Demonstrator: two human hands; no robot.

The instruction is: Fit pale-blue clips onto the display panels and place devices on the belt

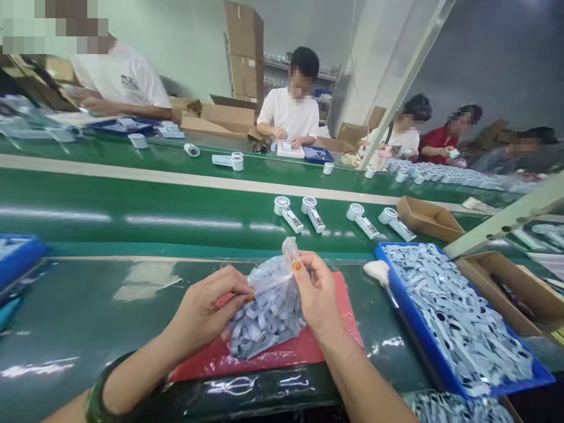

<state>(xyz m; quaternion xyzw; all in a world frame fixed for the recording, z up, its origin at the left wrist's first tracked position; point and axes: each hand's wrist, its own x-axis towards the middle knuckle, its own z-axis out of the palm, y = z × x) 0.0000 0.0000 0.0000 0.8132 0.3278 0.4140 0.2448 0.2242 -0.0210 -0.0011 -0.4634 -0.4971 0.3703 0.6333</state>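
Left hand: thumb and index pinching side of clear bag, other fingers curled, partly hidden. Right hand: raised, thumb and fingers clamped on bag's gathered neck, covering part of it. Bag sits between hands on red mat; pale parts inside, shapes blurred by film. Right: blue tray; parts heap below, cut off by frame

Open surface spreads left of the hands; rightward a blue tray blocks, ahead white devices lie.
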